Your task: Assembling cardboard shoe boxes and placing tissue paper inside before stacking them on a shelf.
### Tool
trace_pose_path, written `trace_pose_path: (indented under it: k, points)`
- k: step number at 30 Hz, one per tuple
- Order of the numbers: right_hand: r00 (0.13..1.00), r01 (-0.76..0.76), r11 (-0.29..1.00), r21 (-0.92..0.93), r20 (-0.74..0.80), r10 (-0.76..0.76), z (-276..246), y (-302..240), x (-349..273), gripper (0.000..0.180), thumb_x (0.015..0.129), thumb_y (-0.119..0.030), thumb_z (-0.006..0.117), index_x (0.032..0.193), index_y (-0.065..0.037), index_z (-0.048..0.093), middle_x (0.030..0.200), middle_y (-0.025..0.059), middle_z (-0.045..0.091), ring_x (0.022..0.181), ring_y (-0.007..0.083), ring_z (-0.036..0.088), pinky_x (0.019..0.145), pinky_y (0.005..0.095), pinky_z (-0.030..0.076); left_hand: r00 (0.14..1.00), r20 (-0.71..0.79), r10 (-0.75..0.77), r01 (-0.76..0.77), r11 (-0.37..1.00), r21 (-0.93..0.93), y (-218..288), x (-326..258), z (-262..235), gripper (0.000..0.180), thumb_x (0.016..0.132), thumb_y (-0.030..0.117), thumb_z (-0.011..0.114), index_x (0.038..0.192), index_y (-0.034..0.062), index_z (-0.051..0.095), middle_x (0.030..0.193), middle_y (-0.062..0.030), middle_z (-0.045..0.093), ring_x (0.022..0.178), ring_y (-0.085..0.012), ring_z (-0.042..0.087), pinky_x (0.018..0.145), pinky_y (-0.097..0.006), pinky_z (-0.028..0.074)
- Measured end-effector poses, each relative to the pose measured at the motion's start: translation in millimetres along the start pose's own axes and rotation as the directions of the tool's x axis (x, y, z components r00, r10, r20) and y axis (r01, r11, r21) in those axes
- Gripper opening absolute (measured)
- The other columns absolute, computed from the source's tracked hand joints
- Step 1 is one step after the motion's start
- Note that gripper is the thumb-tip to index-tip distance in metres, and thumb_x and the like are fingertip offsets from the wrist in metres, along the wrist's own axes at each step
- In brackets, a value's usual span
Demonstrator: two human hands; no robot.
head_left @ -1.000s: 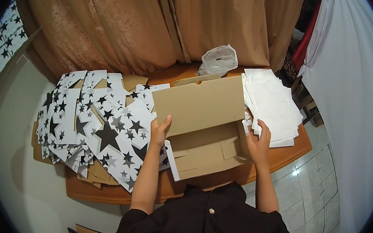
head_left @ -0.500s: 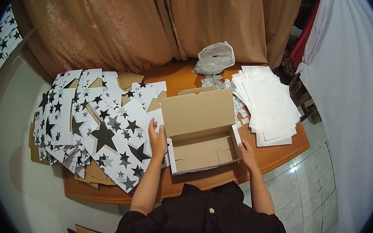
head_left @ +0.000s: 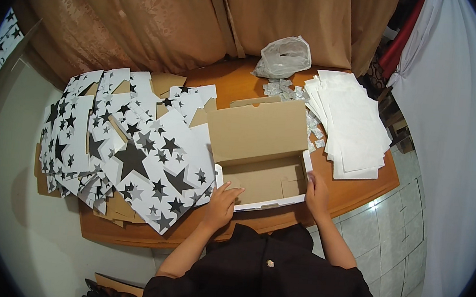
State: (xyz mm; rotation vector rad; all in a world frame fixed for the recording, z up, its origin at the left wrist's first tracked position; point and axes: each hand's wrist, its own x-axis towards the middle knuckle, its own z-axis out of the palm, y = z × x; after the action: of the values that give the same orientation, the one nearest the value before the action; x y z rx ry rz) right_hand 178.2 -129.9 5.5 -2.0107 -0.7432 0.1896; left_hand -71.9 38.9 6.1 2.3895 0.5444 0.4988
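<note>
An open cardboard box [head_left: 263, 179] with a brown inside and white outer edges stands in front of me, its hinged lid [head_left: 259, 132] raised at the back. Nothing lies in it but folded bottom flaps. My left hand [head_left: 223, 205] grips the near left corner, fingers reaching over the rim into the box. On the right side wall, my right hand [head_left: 317, 196] is closed at the near corner, its thumb along the wall. Flat cardboard blanks printed with black and grey stars [head_left: 141, 160] are heaped at the left, close beside the box.
A stack of white sheets [head_left: 353, 127] lies at the right of the wooden table [head_left: 185, 239]. Behind the box are small clear sachets [head_left: 280, 89] and a translucent plastic bag [head_left: 286, 58]. Brown curtains [head_left: 131, 14] hang at the back, a white cloth [head_left: 448, 138] at the right.
My left hand has moved from the box's left side, beside the lid, down to the near left corner, fingers now over the rim. My right hand stays on the right wall.
</note>
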Motion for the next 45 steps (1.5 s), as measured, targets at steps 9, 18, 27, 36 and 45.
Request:
trace_pose_path:
  k: [9, 18, 27, 36, 45]
  points:
    - [0.672, 0.728, 0.642, -0.243, 0.442, -0.594, -13.2, 13.7, -18.7, 0.022, 0.08, -0.033, 0.065, 0.077, -0.012, 0.059, 0.071, 0.0018, 0.061, 0.072, 0.0199, 0.06, 0.095, 0.046, 0.037, 0.988, 0.136, -0.067, 0.06, 0.997, 0.056, 1.1, 5.7, -3.2, 0.027, 0.084, 0.011, 0.055, 0.111, 0.0101, 0.056, 0.115, -0.0097, 0.058, 0.12, -0.0341, 0.046, 0.095, -0.055, 0.033]
    - [0.635, 0.713, 0.689, -0.132, 0.539, -0.554, -16.4, 9.9, -4.1, 0.026, 0.083, -0.034, 0.062, 0.07, -0.011, 0.061, 0.061, 0.0044, 0.06, 0.061, 0.0225, 0.06, 0.094, 0.0452, 0.039, 0.929, 0.103, 0.354, -0.368, 0.914, 0.173, -25.5, -11.1, -6.7, 0.02, 0.076, 0.025, 0.07, 0.09, 0.0122, 0.064, 0.1, -0.0022, 0.063, 0.11, -0.0234, 0.055, 0.105, -0.056, 0.021]
    - [0.928, 0.29, 0.905, -0.31, -0.142, -0.346, -44.5, 50.6, 44.5, 0.021, 0.077, -0.012, 0.059, 0.095, -0.002, 0.061, 0.099, 0.0124, 0.063, 0.097, 0.0309, 0.057, 0.088, 0.048, 0.039, 0.966, -0.044, 0.254, -0.227, 0.92, 0.319, -6.8, -19.5, -5.5, 0.027, 0.076, 0.036, 0.068, 0.092, 0.0141, 0.066, 0.109, -0.0019, 0.062, 0.116, -0.0205, 0.052, 0.105, -0.063, 0.004]
    - [0.993, -0.088, 0.598, -0.797, -0.025, 0.112, -67.6, 91.1, 62.9, 0.021, 0.077, -0.012, 0.059, 0.098, -0.009, 0.062, 0.101, 0.0066, 0.062, 0.096, 0.026, 0.057, 0.099, 0.0639, 0.028, 0.889, -0.391, 0.238, -0.128, 0.95, 0.286, 11.6, 5.1, -36.8, 0.026, 0.081, 0.032, 0.054, 0.095, 0.0152, 0.069, 0.114, -0.0073, 0.057, 0.118, -0.0277, 0.045, 0.109, -0.054, 0.006]
    - [0.932, -0.021, 0.742, -0.67, -0.281, -0.228, -86.1, 74.9, 78.8, 0.012, 0.082, -0.013, 0.057, 0.092, -0.011, 0.062, 0.093, 0.0051, 0.064, 0.092, 0.0244, 0.059, 0.101, 0.0583, 0.026, 0.814, -0.444, 0.375, -0.251, 0.916, 0.313, 44.7, 46.8, -68.0, 0.019, 0.081, 0.023, 0.054, 0.087, 0.0125, 0.068, 0.1, -0.0069, 0.059, 0.105, -0.0261, 0.052, 0.103, -0.048, 0.025]
